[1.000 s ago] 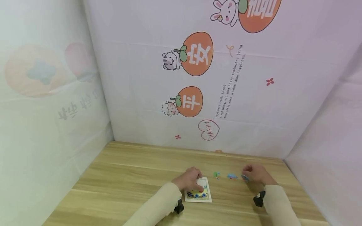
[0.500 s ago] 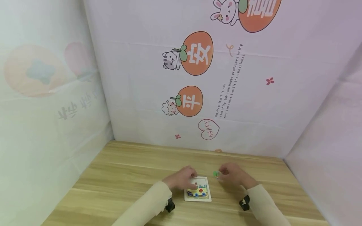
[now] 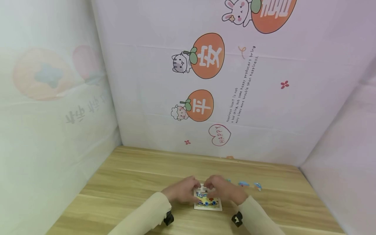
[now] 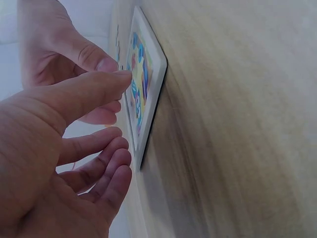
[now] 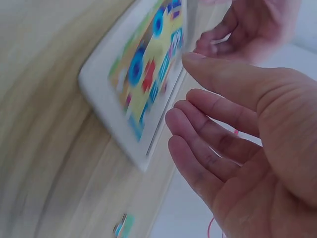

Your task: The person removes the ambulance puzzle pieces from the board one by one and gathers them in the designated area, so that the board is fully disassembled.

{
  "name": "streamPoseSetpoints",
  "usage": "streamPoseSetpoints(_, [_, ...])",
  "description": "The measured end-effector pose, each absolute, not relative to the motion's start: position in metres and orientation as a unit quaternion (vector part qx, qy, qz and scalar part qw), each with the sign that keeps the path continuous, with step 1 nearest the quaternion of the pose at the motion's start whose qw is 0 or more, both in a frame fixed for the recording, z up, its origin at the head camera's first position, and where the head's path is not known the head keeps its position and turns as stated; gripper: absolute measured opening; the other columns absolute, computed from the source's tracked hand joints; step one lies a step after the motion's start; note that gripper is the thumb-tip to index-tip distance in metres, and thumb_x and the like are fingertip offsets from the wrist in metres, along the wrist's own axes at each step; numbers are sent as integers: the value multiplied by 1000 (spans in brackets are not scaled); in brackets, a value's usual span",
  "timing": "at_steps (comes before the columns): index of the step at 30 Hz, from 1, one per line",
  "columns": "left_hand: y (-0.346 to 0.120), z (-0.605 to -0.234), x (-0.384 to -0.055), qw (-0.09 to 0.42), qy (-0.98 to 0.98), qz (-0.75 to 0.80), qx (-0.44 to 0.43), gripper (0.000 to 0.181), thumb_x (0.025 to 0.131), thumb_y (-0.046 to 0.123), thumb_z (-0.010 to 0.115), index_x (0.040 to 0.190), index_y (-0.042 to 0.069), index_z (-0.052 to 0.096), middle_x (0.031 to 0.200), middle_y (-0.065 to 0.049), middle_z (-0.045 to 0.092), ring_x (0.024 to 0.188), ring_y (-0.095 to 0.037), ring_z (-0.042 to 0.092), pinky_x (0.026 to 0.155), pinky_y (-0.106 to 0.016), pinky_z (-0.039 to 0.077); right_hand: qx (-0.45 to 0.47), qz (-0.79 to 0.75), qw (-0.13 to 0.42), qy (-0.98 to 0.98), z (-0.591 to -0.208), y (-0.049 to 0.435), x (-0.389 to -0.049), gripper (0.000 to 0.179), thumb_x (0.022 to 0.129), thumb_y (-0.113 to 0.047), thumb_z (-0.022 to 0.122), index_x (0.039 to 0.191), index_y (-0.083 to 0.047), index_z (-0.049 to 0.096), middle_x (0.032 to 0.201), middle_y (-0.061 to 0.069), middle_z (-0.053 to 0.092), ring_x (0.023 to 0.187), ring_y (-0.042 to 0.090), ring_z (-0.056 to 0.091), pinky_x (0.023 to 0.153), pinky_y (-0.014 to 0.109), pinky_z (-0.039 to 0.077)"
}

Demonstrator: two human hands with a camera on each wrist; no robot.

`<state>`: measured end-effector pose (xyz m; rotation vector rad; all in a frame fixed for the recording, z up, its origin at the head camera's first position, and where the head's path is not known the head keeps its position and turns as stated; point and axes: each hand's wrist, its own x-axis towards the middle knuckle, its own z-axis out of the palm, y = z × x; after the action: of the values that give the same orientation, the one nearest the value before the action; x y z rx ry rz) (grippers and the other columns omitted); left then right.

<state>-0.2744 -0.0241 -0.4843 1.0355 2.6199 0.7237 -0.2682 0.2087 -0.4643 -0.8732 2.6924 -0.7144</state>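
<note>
A small picture puzzle board point(image 3: 208, 208) with a white frame lies flat on the table, its yellow picture showing a vehicle with blue wheels and a red cross. Over its left side hovers my left hand point(image 3: 182, 190), thumb and fingers loosely bent and apart. My right hand point(image 3: 224, 190) faces it over the right side. In the right wrist view, nothing shows between the right thumb and fingers, which curve beside the board frame point(image 5: 96, 84). The left wrist view likewise shows a gap between left thumb and fingers. Both hands hide part of the board's upper area.
Two blue puzzle pieces, one point(image 3: 243, 183) nearer and one point(image 3: 257, 186) farther right, lie on the wooden table point(image 3: 141, 169). Another piece point(image 3: 229, 180) is partly hidden behind the right hand. Printed white cloth walls point(image 3: 147, 98) enclose the table's back and sides.
My right hand has moved left from the rightmost loose piece, past the green one, to the board. My left hand has shifted slightly left. The view has turned a little.
</note>
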Motion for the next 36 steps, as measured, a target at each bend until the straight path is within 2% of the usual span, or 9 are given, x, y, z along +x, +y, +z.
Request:
streamPoseSetpoints(8, [-27,-492,-272,111,890,261,358,54,88,29,86,133,6,66,116,0,60,106,-7,57,97,-26,54,-321,-229,103,913,-474,196,-261,26,89,-8,84,114,-6,76,111,3,74,102,17,69,90,34,62])
streamPoseSetpoints(13, [-27,-496,-272,111,888,269,357,55,88,30,87,133,8,66,116,2,59,107,-7,56,97,-26,54,-329,-226,90,912,-478,196,-260,27,89,-8,84,115,-6,76,114,5,74,103,17,70,89,31,62])
streamPoseSetpoints(18, [-25,-498,-274,114,887,269,358,53,88,33,87,132,10,66,115,4,57,104,-5,53,94,-24,53,-336,-225,86,910,-479,198,-259,28,91,-6,81,118,-7,76,115,4,70,104,17,68,90,29,61])
streamPoseSetpoints(29, [-22,-500,-276,119,893,261,347,56,89,36,87,133,9,65,117,3,58,105,-4,53,96,-24,53,-360,-204,69,908,-479,195,-259,20,90,-5,81,110,-7,80,106,4,67,93,13,63,81,23,59])
streamPoseSetpoints(36, [-22,-497,-275,120,891,265,348,54,88,33,88,131,9,65,117,1,58,104,-6,51,94,-24,52,-355,-215,64,908,-479,196,-259,22,89,-4,82,110,-6,75,110,5,70,99,17,67,87,27,61])
